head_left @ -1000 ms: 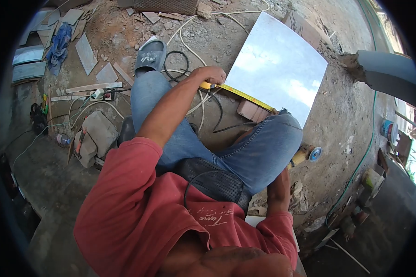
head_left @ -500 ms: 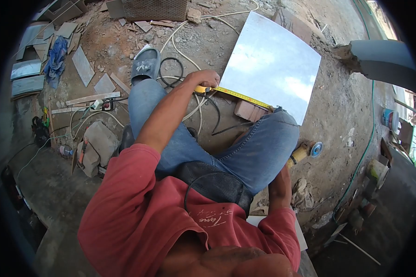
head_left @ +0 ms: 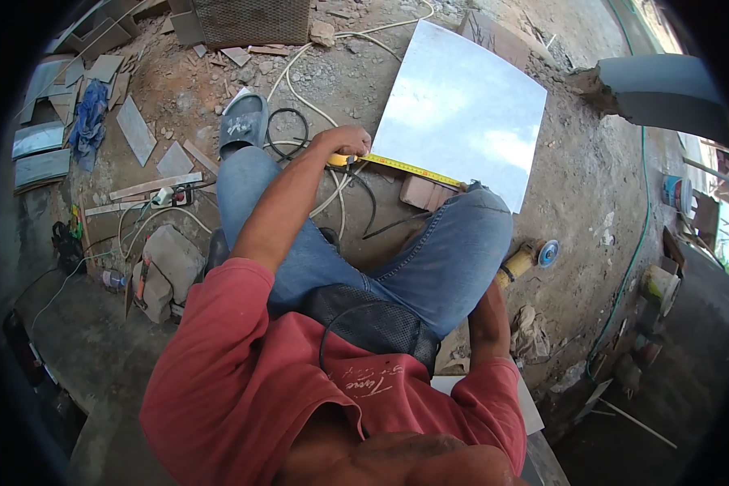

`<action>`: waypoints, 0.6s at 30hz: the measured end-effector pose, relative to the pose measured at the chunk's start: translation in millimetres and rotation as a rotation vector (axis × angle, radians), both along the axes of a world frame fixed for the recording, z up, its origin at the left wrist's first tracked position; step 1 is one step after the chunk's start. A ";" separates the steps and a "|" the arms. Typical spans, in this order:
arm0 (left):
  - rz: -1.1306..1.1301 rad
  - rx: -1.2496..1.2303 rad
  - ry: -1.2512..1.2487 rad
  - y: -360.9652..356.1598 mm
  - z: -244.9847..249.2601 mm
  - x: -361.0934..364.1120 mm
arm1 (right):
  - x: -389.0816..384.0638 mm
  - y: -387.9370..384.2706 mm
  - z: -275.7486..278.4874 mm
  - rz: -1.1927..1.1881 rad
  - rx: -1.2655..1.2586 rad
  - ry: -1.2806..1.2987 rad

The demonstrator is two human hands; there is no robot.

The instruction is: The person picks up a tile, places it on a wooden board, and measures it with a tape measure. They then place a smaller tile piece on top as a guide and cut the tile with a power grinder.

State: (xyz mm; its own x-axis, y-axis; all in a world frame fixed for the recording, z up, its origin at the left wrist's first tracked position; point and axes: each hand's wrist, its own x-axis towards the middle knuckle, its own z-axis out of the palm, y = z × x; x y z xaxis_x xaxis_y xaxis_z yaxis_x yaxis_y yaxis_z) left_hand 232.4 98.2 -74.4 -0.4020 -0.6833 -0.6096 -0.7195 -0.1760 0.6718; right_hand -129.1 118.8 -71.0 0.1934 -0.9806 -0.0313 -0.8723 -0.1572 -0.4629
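My left hand (head_left: 348, 143) is closed at the near left corner of a large pale, glossy tile (head_left: 462, 113), with the yellow tape measure case (head_left: 338, 160) under its fingers. The yellow tape blade (head_left: 409, 168) is drawn out along the tile's near edge and ends by my right knee. A reddish block (head_left: 424, 193) lies just below the blade. My right forearm goes behind my right thigh, which hides the hand. Beside that knee lies a yellow angle grinder (head_left: 520, 263) with a blue disc.
Cables (head_left: 300, 97) run over the dirt floor left of the tile. Broken tile pieces (head_left: 136, 130), a blue cloth (head_left: 89, 121) and a power strip (head_left: 182, 194) lie at the left. A thick grey column (head_left: 664, 89) and a bucket (head_left: 679, 194) are at the right.
The whole view has shifted slightly, so things appear a little further left and the tile a little higher or level. My left hand keeps its place at the tile's corner.
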 end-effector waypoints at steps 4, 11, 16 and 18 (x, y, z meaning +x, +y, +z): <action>0.062 -0.127 0.000 -10.6 20.9 2.4 | 9.1 -38.8 33.6 0.077 -0.268 -0.144; 0.169 -0.324 0.105 -90.8 129.0 17.2 | 10.6 -141.9 142.6 0.368 -0.618 -0.162; 0.067 -0.356 -0.148 -130.2 201.0 10.0 | 3.4 -190.1 164.5 0.376 -0.600 -0.172; 0.206 -0.173 -0.146 -130.7 214.4 8.4 | 5.0 -200.9 161.1 0.364 -0.574 -0.211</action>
